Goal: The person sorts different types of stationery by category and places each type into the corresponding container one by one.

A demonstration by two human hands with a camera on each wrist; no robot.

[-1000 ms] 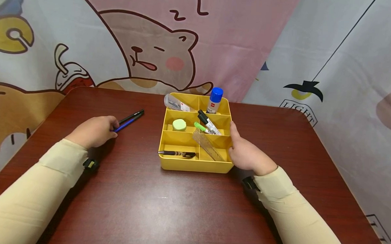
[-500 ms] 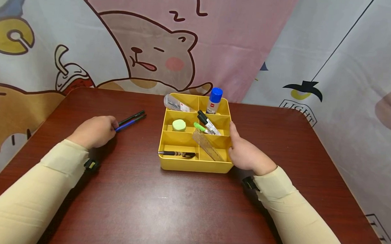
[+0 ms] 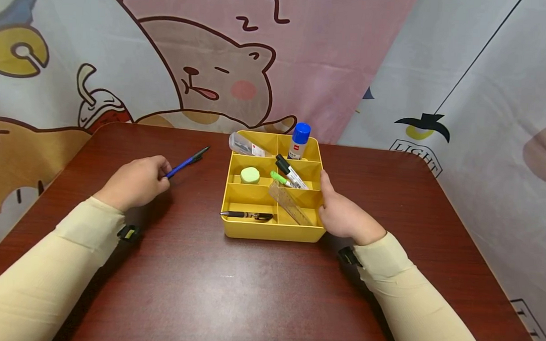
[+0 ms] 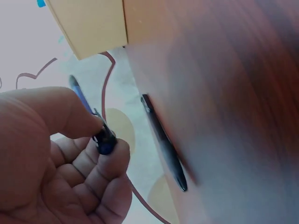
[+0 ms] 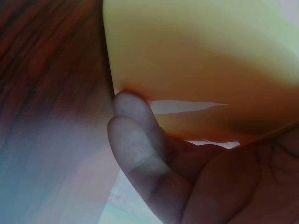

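Observation:
Left of the organizer, my left hand (image 3: 134,182) pinches a blue pen (image 3: 183,166) between thumb and fingertips; in the left wrist view its clip end shows at the fingers. A black pen (image 4: 164,142) lies on the table beside that hand, mostly covered by the blue pen in the head view. My right hand (image 3: 348,216) rests against the right wall of a yellow compartment organizer (image 3: 275,233), its fingers touching the outside.
The organizer holds a glue stick (image 3: 299,141), a clear plastic case (image 3: 251,146), a light green round piece (image 3: 250,175), a black-and-white marker (image 3: 293,172), a green marker (image 3: 280,178), a ruler (image 3: 291,204) and a pen (image 3: 246,214). A printed curtain (image 3: 327,52) hangs behind the table (image 3: 223,294).
My left hand has taken the blue pen up off the table, away from the black one, shifting slightly right. The right hand and organizer stay put.

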